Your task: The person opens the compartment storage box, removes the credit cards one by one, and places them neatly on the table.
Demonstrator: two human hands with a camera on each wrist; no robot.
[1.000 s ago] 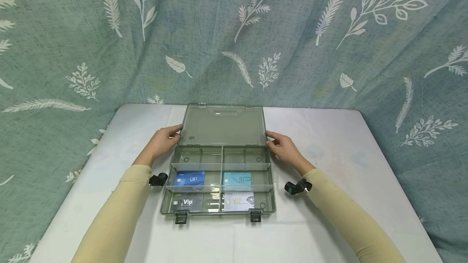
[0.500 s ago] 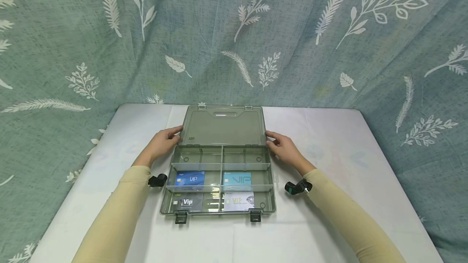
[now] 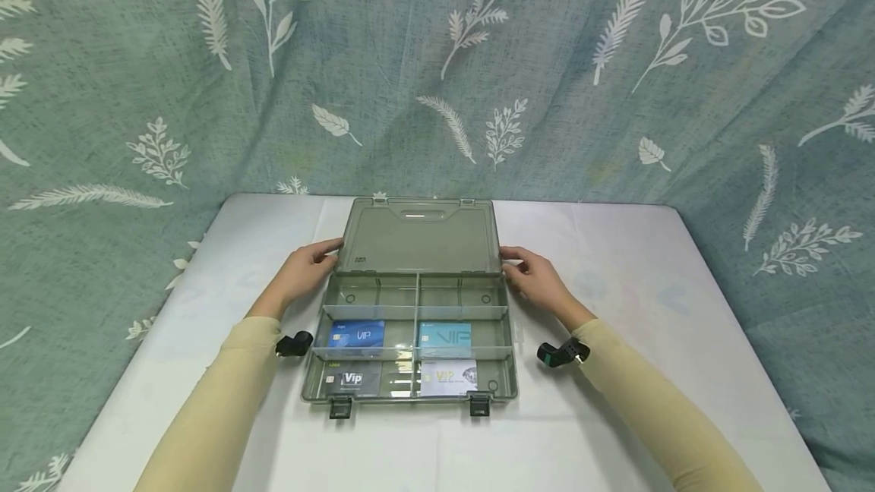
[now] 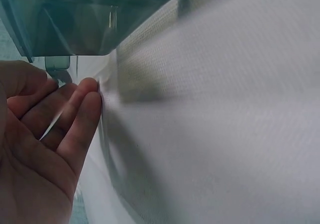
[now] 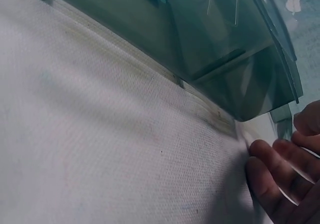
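Note:
A smoky translucent plastic storage box (image 3: 415,350) stands opened on the table, its lid (image 3: 420,238) folded back away from the body. My left hand (image 3: 301,273) touches the lid's left edge with its fingertips, near the hinge side. At the lid's right edge my right hand (image 3: 536,277) does the same. Fingers look loosely bent in both wrist views; whether any reach under the lid is hidden. Inside the box lie a blue VIP card (image 3: 357,334), a teal VIP card (image 3: 444,336), a dark Vip card (image 3: 352,379) and a pale VIP card (image 3: 448,377), each in its own compartment.
Two dark latches (image 3: 340,408) hang at the box's front edge. The two rear compartments hold no card. A white cloth covers the table (image 3: 437,454), and a green leaf-patterned curtain (image 3: 410,67) rises behind its far edge. Black wrist cameras (image 3: 563,351) sit on both forearms.
The lid's far edge has dropped slightly, so the lid lies flatter. Both hands have lowered a little with it and stay at its sides. The cards have not moved.

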